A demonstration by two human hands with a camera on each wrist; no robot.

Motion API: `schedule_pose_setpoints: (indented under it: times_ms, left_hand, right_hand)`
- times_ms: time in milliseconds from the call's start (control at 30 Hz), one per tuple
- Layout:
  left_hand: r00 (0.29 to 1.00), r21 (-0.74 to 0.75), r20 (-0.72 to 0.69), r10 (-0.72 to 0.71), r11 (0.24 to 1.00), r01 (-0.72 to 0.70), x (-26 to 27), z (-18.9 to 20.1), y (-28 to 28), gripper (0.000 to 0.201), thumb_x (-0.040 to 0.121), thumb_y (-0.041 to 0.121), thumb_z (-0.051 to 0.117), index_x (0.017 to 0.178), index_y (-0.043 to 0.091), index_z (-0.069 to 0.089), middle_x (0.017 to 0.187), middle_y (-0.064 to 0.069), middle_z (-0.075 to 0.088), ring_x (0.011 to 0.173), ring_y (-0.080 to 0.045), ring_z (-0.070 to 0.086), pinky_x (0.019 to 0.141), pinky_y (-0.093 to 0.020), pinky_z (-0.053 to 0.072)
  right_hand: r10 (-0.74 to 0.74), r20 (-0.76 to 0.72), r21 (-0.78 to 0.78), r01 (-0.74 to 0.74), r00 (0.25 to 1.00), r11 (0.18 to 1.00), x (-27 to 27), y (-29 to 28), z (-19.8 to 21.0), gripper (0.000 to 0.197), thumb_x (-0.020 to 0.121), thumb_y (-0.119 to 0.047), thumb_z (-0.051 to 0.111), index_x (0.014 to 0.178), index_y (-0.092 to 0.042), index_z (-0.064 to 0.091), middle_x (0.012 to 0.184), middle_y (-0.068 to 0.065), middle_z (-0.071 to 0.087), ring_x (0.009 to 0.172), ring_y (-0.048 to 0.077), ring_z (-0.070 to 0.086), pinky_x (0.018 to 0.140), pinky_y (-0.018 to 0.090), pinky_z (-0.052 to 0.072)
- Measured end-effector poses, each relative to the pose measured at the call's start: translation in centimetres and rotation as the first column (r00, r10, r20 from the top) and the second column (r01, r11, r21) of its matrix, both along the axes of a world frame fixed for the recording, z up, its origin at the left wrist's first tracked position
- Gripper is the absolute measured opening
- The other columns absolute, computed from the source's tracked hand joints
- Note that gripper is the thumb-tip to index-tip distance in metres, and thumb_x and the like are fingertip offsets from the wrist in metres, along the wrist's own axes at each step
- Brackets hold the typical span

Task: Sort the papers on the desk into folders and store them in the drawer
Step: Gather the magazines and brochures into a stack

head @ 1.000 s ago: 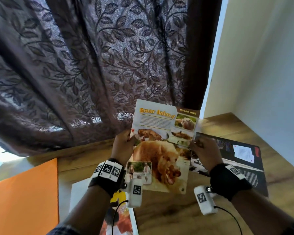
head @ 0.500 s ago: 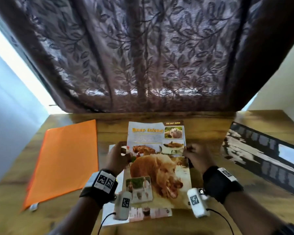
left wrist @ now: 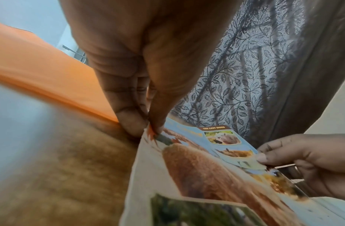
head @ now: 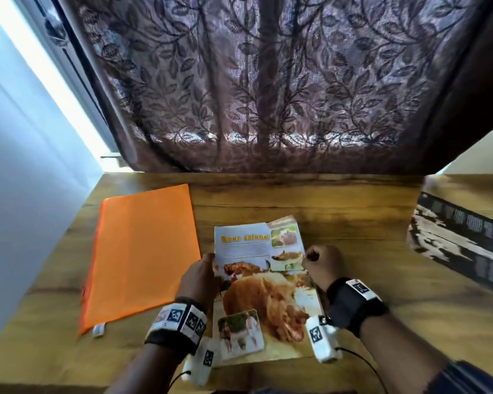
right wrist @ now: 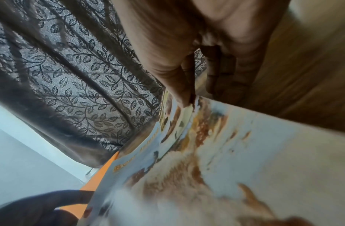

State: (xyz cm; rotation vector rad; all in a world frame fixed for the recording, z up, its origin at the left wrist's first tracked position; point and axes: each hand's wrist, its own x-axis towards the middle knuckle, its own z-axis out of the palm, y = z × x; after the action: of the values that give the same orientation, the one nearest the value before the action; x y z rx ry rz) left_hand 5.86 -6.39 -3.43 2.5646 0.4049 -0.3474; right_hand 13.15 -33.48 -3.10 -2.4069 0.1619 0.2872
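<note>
A glossy bear page (head: 265,291) (left wrist: 206,172) (right wrist: 216,160) with a big brown bear picture lies over the wooden desk (head: 339,211) in the middle. My left hand (head: 201,275) (left wrist: 146,126) pinches its left edge between thumb and fingers. My right hand (head: 319,264) (right wrist: 189,97) pinches its right edge, seen in the left wrist view too as the right hand (left wrist: 295,157). An orange folder (head: 143,251) (left wrist: 51,76) lies flat to the left of the page. No drawer is in view.
A dark printed page (head: 461,245) lies at the desk's right edge. A brown leaf-patterned curtain (head: 268,86) hangs behind the desk. A pale wall (head: 20,166) closes the left side. Bare wood shows behind the bear page and to its right.
The bear page has come down from in front of the curtain toward the desk, both hands still on its edges. My view has swung left, so the orange folder shows whole.
</note>
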Motion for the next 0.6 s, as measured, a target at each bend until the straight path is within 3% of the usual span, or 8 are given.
schedule_pose_setpoints:
  times_ms: [167, 233, 300, 400, 500, 600]
  left_hand:
    - [0.998, 0.003, -0.053, -0.036, 0.999, 0.036, 0.5, 0.0, -0.1, 0.050, 0.089, 0.023, 0.065, 0.134, 0.012, 0.045, 0.123, -0.014, 0.064, 0.108, -0.032, 0.062, 0.079, -0.034, 0.048]
    - [0.996, -0.003, -0.077, -0.048, 0.999, 0.048, 0.7, 0.1, -0.2, 0.053, 0.087, 0.027, 0.068, 0.132, 0.013, 0.045, 0.123, -0.013, 0.064, 0.108, -0.031, 0.063, 0.079, -0.034, 0.048]
    - [0.996, -0.004, -0.073, -0.057, 0.998, 0.057, 0.9, 0.1, -0.3, 0.055, 0.087, 0.031, 0.068, 0.133, 0.014, 0.044, 0.123, -0.013, 0.063, 0.107, -0.031, 0.062, 0.077, -0.033, 0.047]
    - [1.000, -0.022, -0.018, -0.025, 0.999, 0.025, 1.1, -0.3, -0.3, 0.053, 0.089, 0.034, 0.066, 0.134, 0.015, 0.044, 0.127, -0.014, 0.057, 0.115, -0.034, 0.057, 0.083, -0.036, 0.046]
    - [1.000, -0.149, 0.007, 0.029, 0.989, -0.027, 2.0, -0.8, -0.5, 0.055, 0.088, 0.039, 0.068, 0.133, 0.017, 0.047, 0.127, -0.009, 0.056, 0.116, -0.031, 0.057, 0.088, -0.038, 0.049]
    - [0.998, -0.419, 0.001, 0.058, 0.907, -0.052, 3.5, -1.9, -0.9, 0.051, 0.078, 0.048, 0.073, 0.120, 0.023, 0.059, 0.118, 0.000, 0.068, 0.102, -0.021, 0.067, 0.083, -0.043, 0.057]
  right_hand:
    - [-0.043, -0.104, 0.095, 0.053, 0.994, 0.994, -0.1, 0.6, 0.4, 0.029, 0.080, -0.010, 0.070, 0.063, -0.014, 0.047, 0.058, 0.001, 0.047, 0.051, 0.017, 0.047, 0.047, 0.023, 0.036]
    - [-0.050, -0.111, 0.174, 0.069, 0.993, 0.982, -0.3, 0.5, 0.3, 0.018, 0.079, -0.007, 0.070, 0.068, -0.009, 0.055, 0.061, 0.007, 0.053, 0.053, 0.020, 0.051, 0.050, 0.032, 0.042]
    - [-0.074, -0.086, 0.252, 0.094, 0.994, 0.963, -0.6, 0.4, 0.3, 0.013, 0.079, -0.004, 0.071, 0.078, 0.000, 0.059, 0.067, 0.010, 0.060, 0.060, 0.020, 0.054, 0.058, 0.045, 0.050]
    - [-0.139, -0.115, 0.429, 0.175, 0.984, 0.886, -1.6, -0.1, 0.6, 0.013, 0.084, 0.007, 0.069, 0.086, 0.002, 0.056, 0.078, 0.005, 0.063, 0.074, 0.017, 0.059, 0.077, 0.040, 0.050]
    - [-0.153, -0.116, 0.550, 0.192, 0.981, 0.813, -1.9, -1.5, 0.4, 0.023, 0.083, 0.008, 0.070, 0.100, -0.008, 0.068, 0.101, 0.015, 0.074, 0.093, 0.029, 0.070, 0.085, 0.042, 0.056]
    - [-0.199, -0.107, 0.599, 0.223, 0.974, 0.769, -1.8, -3.2, 0.4, 0.028, 0.084, 0.008, 0.069, 0.106, -0.008, 0.068, 0.103, 0.013, 0.075, 0.099, 0.032, 0.071, 0.090, 0.049, 0.056]
